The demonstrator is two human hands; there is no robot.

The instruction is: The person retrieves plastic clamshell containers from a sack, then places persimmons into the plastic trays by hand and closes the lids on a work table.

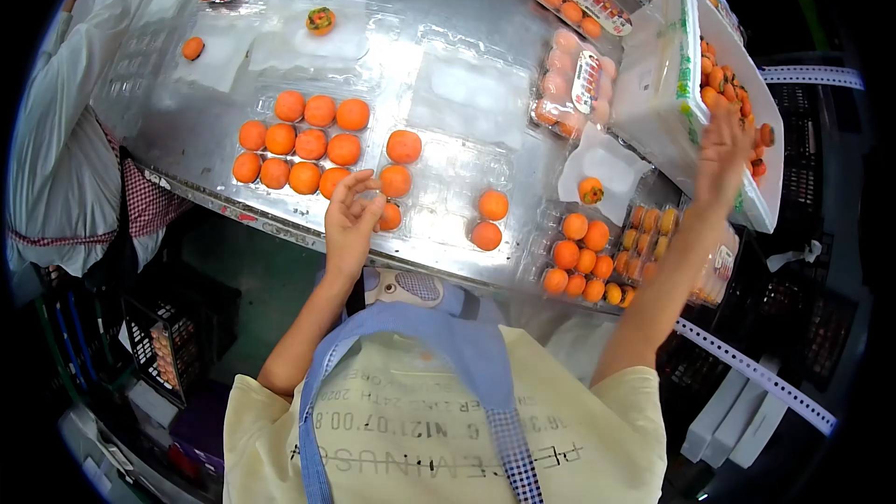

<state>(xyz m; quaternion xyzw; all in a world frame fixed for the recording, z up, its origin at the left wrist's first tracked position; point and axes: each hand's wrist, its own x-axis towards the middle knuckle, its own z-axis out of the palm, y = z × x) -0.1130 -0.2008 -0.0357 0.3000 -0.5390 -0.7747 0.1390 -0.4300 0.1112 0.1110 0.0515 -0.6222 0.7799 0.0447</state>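
My left hand (355, 215) is over the near edge of the metal table, fingers curled beside an orange fruit (388, 217) in a clear tray (439, 182). Whether it touches that fruit is unclear. More fruits stand in rows in the tray to its left (311, 145), and two sit in the right part of the tray. At the right, my right hand (726, 154) reaches to a white foam box (653, 84) of orange fruits (723, 79). Its fingers are partly blurred over the fruits, and what they hold, if anything, cannot be made out.
Lidded packs (574, 79) stand left of the foam box. Filled trays (579, 257) and one fruit on white padding (590, 190) lie nearer. A co-worker in a white sleeve (79, 56) stands at the left. A black crate (159, 341) is below the table edge.
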